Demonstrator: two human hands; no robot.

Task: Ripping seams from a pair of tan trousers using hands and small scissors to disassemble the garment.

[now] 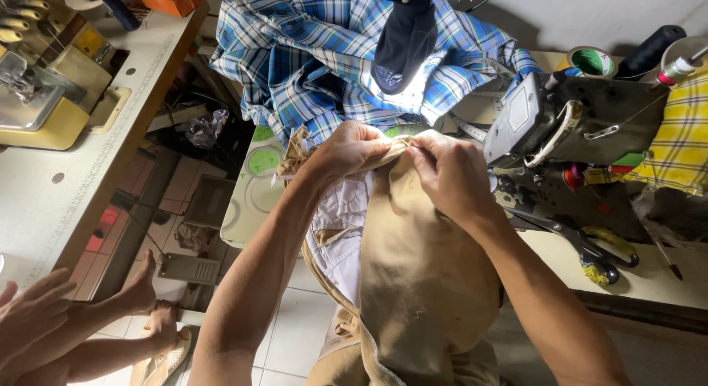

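A tan garment (pixel 420 283) with a white lining (pixel 343 216) drapes from the sewing table down over my lap. My left hand (pixel 350 148) and my right hand (pixel 450 176) both pinch its upper edge, fingertips almost touching, close under the lamp. A grey sewing machine (pixel 575 120) stands just right of my right hand. Behind my hands lies a blue plaid shirt (pixel 324 54).
Scissors with yellow-wrapped handles (pixel 590 249) rest on the table at right, near yellow checked cloth (pixel 682 139) and a tape roll (pixel 592 61). Another machine (pixel 37 98) sits on the left table. Another person's hand (pixel 29 312) and feet (pixel 147 312) show at bottom left.
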